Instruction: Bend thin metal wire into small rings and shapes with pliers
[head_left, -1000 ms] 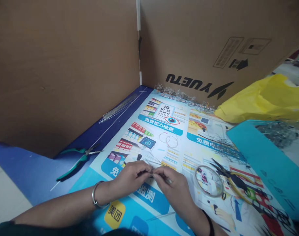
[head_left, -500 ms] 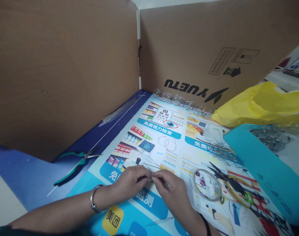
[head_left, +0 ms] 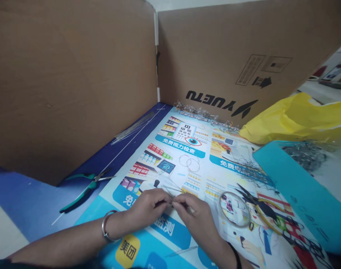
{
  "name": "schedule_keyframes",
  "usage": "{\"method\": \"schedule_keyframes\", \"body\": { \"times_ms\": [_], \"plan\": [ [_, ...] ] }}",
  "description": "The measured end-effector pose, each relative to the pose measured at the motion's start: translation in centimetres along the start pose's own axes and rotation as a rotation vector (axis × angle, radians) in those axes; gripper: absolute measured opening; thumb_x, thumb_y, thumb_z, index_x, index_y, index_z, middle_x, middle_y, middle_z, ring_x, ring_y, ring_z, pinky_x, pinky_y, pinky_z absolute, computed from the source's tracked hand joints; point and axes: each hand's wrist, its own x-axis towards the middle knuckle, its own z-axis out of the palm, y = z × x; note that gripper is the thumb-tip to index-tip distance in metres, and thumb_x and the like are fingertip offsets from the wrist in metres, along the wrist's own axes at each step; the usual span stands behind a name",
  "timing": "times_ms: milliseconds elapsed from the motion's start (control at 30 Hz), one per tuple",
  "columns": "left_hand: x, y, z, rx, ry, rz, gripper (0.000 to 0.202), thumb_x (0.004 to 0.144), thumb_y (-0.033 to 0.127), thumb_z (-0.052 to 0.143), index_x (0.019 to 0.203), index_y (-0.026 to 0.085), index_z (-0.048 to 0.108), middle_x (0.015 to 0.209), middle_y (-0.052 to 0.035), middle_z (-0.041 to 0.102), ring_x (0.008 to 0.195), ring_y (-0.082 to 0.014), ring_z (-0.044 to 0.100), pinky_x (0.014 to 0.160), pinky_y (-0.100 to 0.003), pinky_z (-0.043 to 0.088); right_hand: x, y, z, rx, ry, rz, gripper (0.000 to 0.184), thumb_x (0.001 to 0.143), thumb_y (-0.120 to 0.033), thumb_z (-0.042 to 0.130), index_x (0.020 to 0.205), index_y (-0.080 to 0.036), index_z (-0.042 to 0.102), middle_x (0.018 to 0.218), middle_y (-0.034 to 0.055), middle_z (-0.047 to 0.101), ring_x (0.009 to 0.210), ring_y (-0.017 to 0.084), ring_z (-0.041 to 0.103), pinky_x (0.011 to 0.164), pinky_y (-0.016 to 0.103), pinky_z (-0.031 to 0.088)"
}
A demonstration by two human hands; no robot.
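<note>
Printed sheet, one, laid flat. Thin wires, several, exact count unclear, over the middle of the sheet, between the fingertips and just beyond; gripped part mostly hidden. Wire rings, two, overlapping, on the sheet. Coil ring, one, on the sheet's right half. Yellow-handled pliers, one, on the sheet's right half. Green-handled pliers, one, jaws spread, off the sheet's left edge. Wire bundle, uncounted strands, left of the sheet. Blue box, one, with tangled wire inside, at the sheet's right edge. Cardboard panels, two, upright, behind and left of the sheet.

Hands, two, low over the sheet's middle, fingertips meeting. Left hand: knuckles up, wrist in one silver bracelet, thumb and forefinger pinched on the thin wires. Right hand: angled inward, thumb and forefinger likewise pinched, wrist in one black band.
</note>
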Motion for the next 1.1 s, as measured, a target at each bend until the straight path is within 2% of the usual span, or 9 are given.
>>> {"method": "schedule_keyframes", "body": {
  "times_ms": [133,233,400,533,633,800,867,967,1100],
  "plan": [
    [0.2,0.2,-0.7,-0.062,0.066,-0.059,0.011,0.081,0.017,0.054,0.075,0.018,0.063,0.074,-0.0018,0.066,0.069,-0.0124,0.059,0.065,-0.024,0.045,0.8,-0.7,-3.3,0.062,0.099,0.125,0.012,0.083,-0.031,0.056,0.083,-0.022,0.064,0.081,0.0008,0.07,0.076,0.016,0.065,0.067,0.024,0.05],
    [0.4,0.1,-1.4,-0.09,0.068,-0.104,0.013,0.083,0.022,0.053,0.078,0.018,0.064,0.075,-0.0024,0.066,0.067,-0.0124,0.058,0.062,-0.024,0.046,1.5,-0.5,-5.9,0.057,0.171,0.152,0.017,0.087,-0.037,0.049,0.09,-0.022,0.057,0.087,0.0029,0.07,0.078,0.016,0.065,0.066,0.025,0.049],
    [0.7,-0.2,-2.1,-0.119,0.066,-0.142,0.015,0.084,0.025,0.049,0.082,0.018,0.062,0.073,-0.0017,0.066,0.064,-0.0113,0.057,0.06,-0.023,0.045,2.5,1.1,-8.5,-0.255,0.137,0.166,0.016,0.088,-0.035,0.044,0.088,-0.022,0.054,0.075,0.0006,0.066,0.069,0.015,0.063,0.063,0.026,0.045],
    [0.9,0.0,-2.2,-0.113,0.036,-0.148,0.014,0.084,0.025,0.049,0.08,0.018,0.06,0.073,-0.0007,0.064,0.064,-0.0111,0.056,0.061,-0.023,0.044,2.9,2.6,-9.4,-0.575,0.052,0.128,0.019,0.087,-0.033,0.042,0.087,-0.022,0.057,0.084,0.0026,0.067,0.073,0.017,0.062,0.065,0.027,0.042],
    [0.9,0.0,-2.2,-0.093,0.012,-0.166,0.016,0.084,0.026,0.048,0.079,0.018,0.06,0.072,-0.0008,0.063,0.064,-0.0115,0.055,0.06,-0.023,0.043,3.2,3.3,-9.5,-0.602,-0.036,0.163,0.019,0.087,-0.031,0.041,0.084,-0.022,0.057,0.079,0.0012,0.066,0.07,0.016,0.06,0.063,0.026,0.041],
    [0.7,-0.4,-2.0,-0.081,0.003,-0.182,0.016,0.084,0.028,0.049,0.08,0.017,0.061,0.07,-0.0004,0.061,0.062,-0.0113,0.053,0.059,-0.024,0.041,3.1,2.9,-8.4,-0.539,-0.079,0.203,0.017,0.088,-0.03,0.043,0.084,-0.023,0.058,0.074,-0.002,0.065,0.066,0.015,0.059,0.06,0.025,0.04],
    [0.8,-0.5,-2.0,-0.084,0.007,-0.18,0.015,0.084,0.028,0.05,0.079,0.017,0.06,0.068,0.0002,0.06,0.061,-0.011,0.052,0.058,-0.023,0.041,2.8,2.7,-7.5,-0.563,-0.131,0.158,0.019,0.09,-0.028,0.041,0.087,-0.023,0.059,0.081,-0.0007,0.067,0.072,0.016,0.061,0.063,0.025,0.042],
    [0.9,-0.3,-2.2,-0.078,0.012,-0.17,0.016,0.083,0.028,0.05,0.077,0.017,0.059,0.066,0.0008,0.057,0.061,-0.0109,0.05,0.057,-0.023,0.04,2.1,2.8,-5.8,-0.686,-0.19,0.012,0.021,0.091,-0.021,0.041,0.094,-0.021,0.062,0.091,0.0031,0.068,0.084,0.018,0.062,0.073,0.028,0.043],
    [1.0,0.0,-2.6,-0.069,0.026,-0.176,0.016,0.083,0.028,0.051,0.076,0.017,0.059,0.066,0.0007,0.055,0.061,-0.0111,0.048,0.057,-0.024,0.039,1.4,3.3,-3.9,-0.9,-0.247,-0.1,0.022,0.086,-0.009,0.046,0.095,-0.021,0.063,0.092,0.0044,0.067,0.086,0.02,0.061,0.071,0.028,0.042]
  ]
}}
